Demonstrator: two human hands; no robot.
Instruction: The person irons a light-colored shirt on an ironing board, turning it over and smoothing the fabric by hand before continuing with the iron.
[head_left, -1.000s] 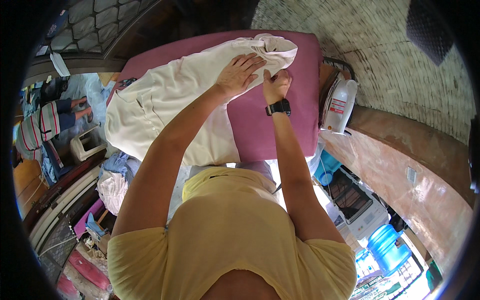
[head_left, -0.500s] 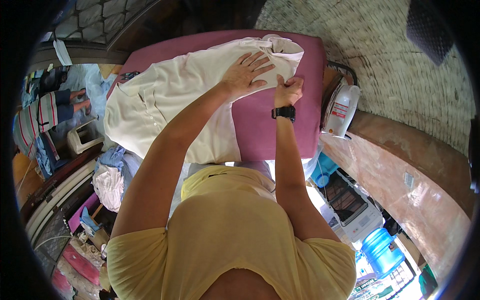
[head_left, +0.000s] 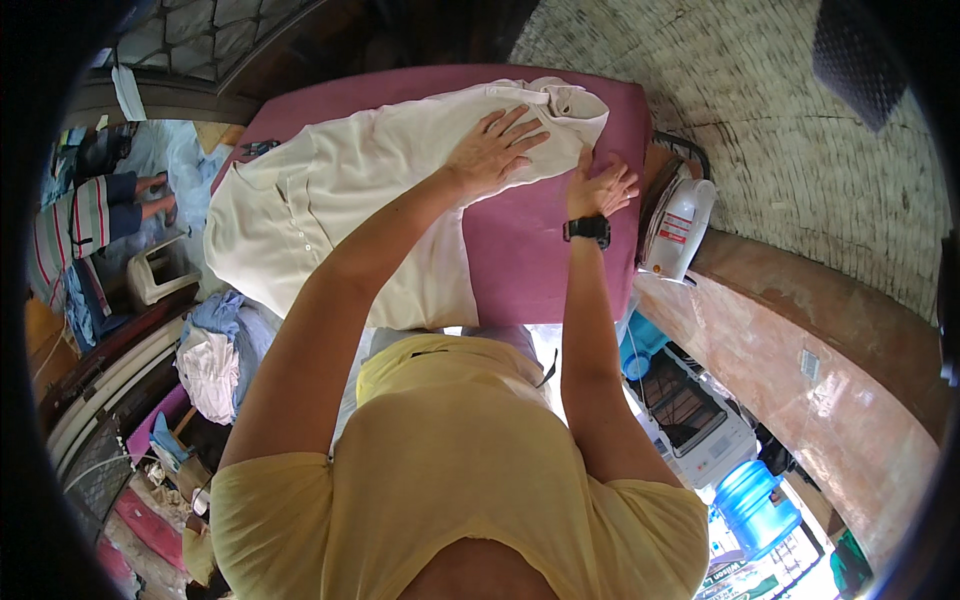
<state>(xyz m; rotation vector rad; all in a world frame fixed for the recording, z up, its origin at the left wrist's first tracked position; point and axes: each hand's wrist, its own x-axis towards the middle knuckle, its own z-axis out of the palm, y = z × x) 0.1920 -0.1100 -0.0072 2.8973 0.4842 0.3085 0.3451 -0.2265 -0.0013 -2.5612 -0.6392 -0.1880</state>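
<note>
Cream garment: a pale shirt (head_left: 340, 210) is lying spread across the board, its buttoned front toward nine o'clock and its bunched end toward one o'clock, apparently laid out flat so the cloth can be smoothed
Pink board: the padded ironing surface (head_left: 530, 250) is carrying the shirt on its nine o'clock half and showing bare cover at three o'clock, leaving room for the hands to work
Left hand: the left hand (head_left: 492, 150) is pressing palm-down on the shirt near its one o'clock end, fingers spread wide and flat, seemingly pinning the fabric so it is not sliding
Right hand: the right hand (head_left: 598, 188) is sitting just at three o'clock of the left one, at the shirt's edge, fingers loosely curled and partly open; whether it is pinching cloth cannot be told
Watch: a black wristwatch (head_left: 587, 229) is sitting on the right wrist
Iron: a white iron (head_left: 678, 228) is standing on its heel off the board's three o'clock edge, parked clear of the fabric and within reach of the right hand
Wall: a tiled wall (head_left: 760, 120) is curving behind the iron at two o'clock
Laundry heap: blue and white clothes (head_left: 215, 345) are piling up at eight o'clock, below the board
Water bottle: a blue jug (head_left: 757, 498) is standing on the floor at four o'clock
Other person: bare legs and striped cloth (head_left: 95, 205) are showing at nine o'clock, well apart from the board
</note>
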